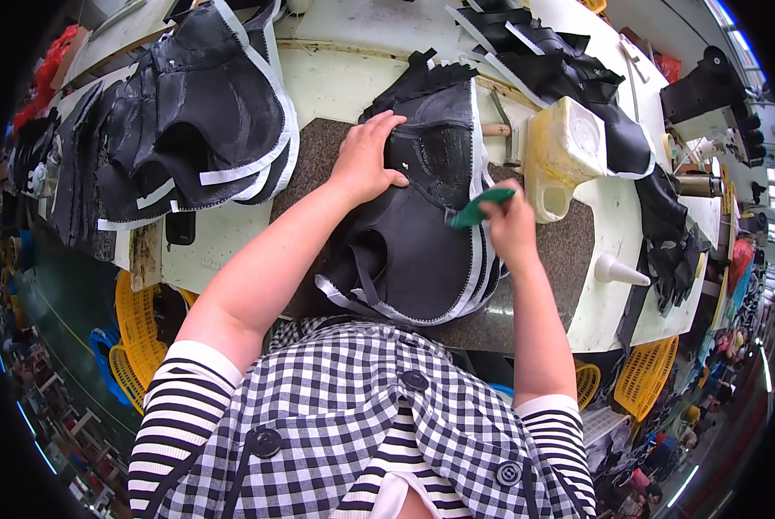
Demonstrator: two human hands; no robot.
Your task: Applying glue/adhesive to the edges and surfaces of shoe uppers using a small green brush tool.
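A black leather-like piece (426,233) edged with a white zipper tape lies in front of me, on top of others like it. It looks like a boot upper. My left hand (366,164) rests flat on its upper left part, fingers stretched out, nothing held. Closed around a flat green hand tool (481,208), my right hand (513,225) is at the piece's right side. The tool's tip is at the black surface near the zipper; motion blurs it, so its exact kind is unclear. Under the pieces is a speckled stone slab (564,259).
A yellow-stained plastic container (564,147) stands right of the work, beside a hammer (496,130). Farther right lies a white cone-shaped bottle (621,271). More black zippered pieces (206,112) are heaped at left and back right. Yellow baskets (647,376) sit below the table edge.
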